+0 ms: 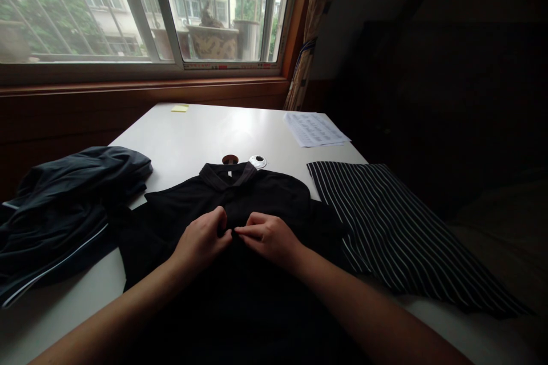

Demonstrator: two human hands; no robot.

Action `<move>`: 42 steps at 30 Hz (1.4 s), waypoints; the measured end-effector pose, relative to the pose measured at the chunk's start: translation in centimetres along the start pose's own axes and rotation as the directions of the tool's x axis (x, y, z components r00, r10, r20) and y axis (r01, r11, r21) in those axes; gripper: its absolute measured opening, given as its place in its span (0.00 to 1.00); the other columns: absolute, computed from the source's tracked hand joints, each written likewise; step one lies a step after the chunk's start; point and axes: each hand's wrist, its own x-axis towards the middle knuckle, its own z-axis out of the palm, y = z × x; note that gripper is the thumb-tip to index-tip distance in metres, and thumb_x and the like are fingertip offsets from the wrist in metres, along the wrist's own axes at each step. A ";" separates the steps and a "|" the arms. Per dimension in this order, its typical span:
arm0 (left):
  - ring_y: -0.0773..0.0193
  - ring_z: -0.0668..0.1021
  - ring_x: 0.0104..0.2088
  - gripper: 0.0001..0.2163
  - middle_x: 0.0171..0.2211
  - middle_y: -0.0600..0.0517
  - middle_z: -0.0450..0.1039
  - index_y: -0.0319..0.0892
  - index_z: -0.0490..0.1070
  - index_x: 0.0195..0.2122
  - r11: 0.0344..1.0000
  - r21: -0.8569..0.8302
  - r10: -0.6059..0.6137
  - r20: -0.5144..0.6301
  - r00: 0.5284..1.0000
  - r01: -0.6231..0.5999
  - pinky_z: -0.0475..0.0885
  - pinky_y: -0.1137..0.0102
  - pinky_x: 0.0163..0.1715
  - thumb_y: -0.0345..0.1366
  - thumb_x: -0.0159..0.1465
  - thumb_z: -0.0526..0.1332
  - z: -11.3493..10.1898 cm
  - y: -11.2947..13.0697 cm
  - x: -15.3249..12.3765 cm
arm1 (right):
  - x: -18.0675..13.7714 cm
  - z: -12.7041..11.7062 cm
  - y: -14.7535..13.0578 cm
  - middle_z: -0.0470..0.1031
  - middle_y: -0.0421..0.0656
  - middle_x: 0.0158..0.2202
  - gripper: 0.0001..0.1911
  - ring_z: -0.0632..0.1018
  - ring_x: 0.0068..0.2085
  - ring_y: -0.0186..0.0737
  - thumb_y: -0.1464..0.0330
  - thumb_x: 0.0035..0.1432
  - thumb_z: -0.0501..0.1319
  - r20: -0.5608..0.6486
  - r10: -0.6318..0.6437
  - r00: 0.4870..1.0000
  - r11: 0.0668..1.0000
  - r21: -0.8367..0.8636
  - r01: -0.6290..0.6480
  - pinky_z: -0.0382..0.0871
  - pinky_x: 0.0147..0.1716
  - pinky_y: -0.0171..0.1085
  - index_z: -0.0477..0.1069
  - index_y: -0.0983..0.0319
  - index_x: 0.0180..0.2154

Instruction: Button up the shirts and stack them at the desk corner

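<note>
**Two hands pinching the front of a black polo shirt**

At the centre of the frame, the left hand and right hand are meeting fingertip to fingertip, both pinching the placket of a black short-sleeved cotton polo shirt. The shirt is lying face up on a white table, collar pointing toward the window. It is looking spread but not yet folded; whether the buttons are done up is too dark to tell. A crumpled dark navy jacket is lying at the left, a navy-and-white striped garment at the right, printed paper sheets at upper right.
</note>
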 end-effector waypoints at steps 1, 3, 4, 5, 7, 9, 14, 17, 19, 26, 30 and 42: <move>0.61 0.71 0.29 0.07 0.28 0.55 0.67 0.46 0.59 0.31 1.000 0.011 0.010 -0.003 1.000 -0.010 0.58 0.70 0.28 0.38 0.61 0.58 0.1 0.0 -0.1 | 0.0 0.0 0.1 0.76 0.41 0.35 0.13 0.76 0.32 0.33 0.67 0.64 0.62 0.009 -0.001 1.000 1.000 0.018 0.001 0.69 0.33 0.32 0.80 0.56 0.48; 0.61 0.71 0.29 0.07 0.29 0.55 0.67 0.46 0.58 0.31 0.999 0.023 0.028 -0.012 1.000 -0.028 0.59 0.69 0.29 0.37 0.61 0.58 0.1 0.0 -0.1 | 0.1 -0.2 0.2 0.76 0.41 0.35 0.13 0.75 0.33 0.33 0.67 0.64 0.62 0.021 -0.017 1.000 0.999 0.046 0.017 0.68 0.34 0.33 0.80 0.57 0.48; 0.61 0.71 0.30 0.07 0.29 0.54 0.67 0.46 0.58 0.31 0.999 0.024 0.035 -0.016 0.999 -0.035 0.59 0.69 0.29 0.37 0.61 0.57 0.1 0.0 -0.2 | 0.1 -0.3 0.1 0.76 0.41 0.35 0.12 0.75 0.34 0.34 0.67 0.63 0.63 0.026 -0.027 0.999 0.999 0.045 0.026 0.67 0.35 0.34 0.80 0.57 0.48; 0.61 0.72 0.30 0.06 0.29 0.54 0.68 0.46 0.58 0.32 0.999 0.022 0.040 -0.018 0.999 -0.040 0.59 0.69 0.30 0.37 0.61 0.57 0.1 0.0 -0.2 | 0.2 -0.5 0.1 0.76 0.42 0.35 0.12 0.74 0.35 0.35 0.67 0.63 0.63 0.029 -0.032 0.999 0.999 0.032 0.031 0.66 0.37 0.35 0.80 0.57 0.47; 0.60 0.72 0.30 0.06 0.29 0.54 0.68 0.46 0.58 0.32 0.999 0.014 0.043 -0.018 0.999 -0.042 0.60 0.69 0.30 0.37 0.61 0.57 0.1 0.0 -0.2 | 0.2 -0.8 0.0 0.76 0.42 0.36 0.12 0.73 0.37 0.38 0.68 0.62 0.64 0.045 -0.029 0.999 0.999 -0.012 0.030 0.64 0.39 0.38 0.80 0.55 0.48; 0.61 0.72 0.30 0.06 0.29 0.54 0.68 0.46 0.59 0.32 0.999 0.008 0.044 -0.019 0.999 -0.044 0.61 0.69 0.30 0.36 0.61 0.58 0.0 0.0 -0.2 | 0.1 -1.1 -0.2 0.77 0.42 0.37 0.15 0.72 0.38 0.39 0.69 0.61 0.64 0.076 -0.024 0.997 0.999 -0.042 0.027 0.61 0.39 0.39 0.79 0.53 0.49; 0.62 0.71 0.30 0.03 0.31 0.53 0.68 0.45 0.61 0.32 0.994 -0.029 0.101 -0.032 0.994 -0.102 0.62 0.70 0.29 0.33 0.61 0.57 0.2 0.1 -0.2 | 0.1 -1.5 -0.2 0.76 0.42 0.40 0.22 0.71 0.40 0.40 0.73 0.59 0.64 0.153 -0.071 0.986 0.996 -0.042 0.078 0.59 0.40 0.41 0.75 0.51 0.54; 0.62 0.72 0.31 0.03 0.32 0.53 0.69 0.45 0.63 0.33 0.988 -0.077 0.134 -0.038 0.990 -0.137 0.64 0.70 0.30 0.31 0.60 0.57 0.3 0.0 -0.3 | 0.0 -1.6 -0.2 0.75 0.42 0.41 0.24 0.71 0.41 0.40 0.74 0.59 0.63 0.164 -0.086 0.983 0.994 -0.048 0.095 0.59 0.41 0.42 0.74 0.51 0.55; 0.62 0.73 0.32 0.03 0.32 0.53 0.70 0.45 0.65 0.34 0.984 -0.129 0.122 -0.042 0.992 -0.126 0.65 0.70 0.31 0.31 0.59 0.57 0.3 -0.1 -0.3 | -0.1 -1.6 -0.2 0.75 0.43 0.41 0.24 0.71 0.41 0.40 0.74 0.60 0.63 0.167 -0.092 0.982 0.993 -0.054 0.102 0.59 0.42 0.42 0.73 0.51 0.56; 0.63 0.76 0.30 0.04 0.29 0.53 0.74 0.43 0.70 0.36 0.957 -0.288 0.044 -0.004 0.999 -0.043 0.67 0.71 0.31 0.34 0.61 0.58 -0.9 0.1 -0.1 | -0.1 -1.6 -0.1 0.75 0.43 0.42 0.24 0.72 0.42 0.40 0.75 0.61 0.62 0.171 -0.085 0.982 0.994 -0.048 0.095 0.60 0.44 0.42 0.72 0.51 0.57; 0.62 0.79 0.32 0.06 0.32 0.53 0.78 0.43 0.72 0.37 0.945 -0.328 0.026 0.014 1.000 -0.020 0.70 0.71 0.34 0.34 0.62 0.57 -1.5 0.0 0.1 | 0.0 -1.6 0.1 0.75 0.42 0.41 0.21 0.73 0.41 0.39 0.75 0.60 0.63 0.148 -0.073 0.986 0.997 -0.015 0.077 0.62 0.43 0.40 0.75 0.53 0.53; 0.63 0.80 0.28 0.07 0.28 0.54 0.79 0.43 0.73 0.35 0.900 -0.434 0.004 0.080 0.997 0.031 0.72 0.72 0.32 0.33 0.61 0.56 -1.9 -0.4 0.5 | -0.1 -1.5 0.4 0.76 0.42 0.39 0.21 0.74 0.40 0.39 0.75 0.58 0.63 0.116 -0.097 0.989 0.995 -0.004 0.098 0.63 0.43 0.40 0.77 0.53 0.51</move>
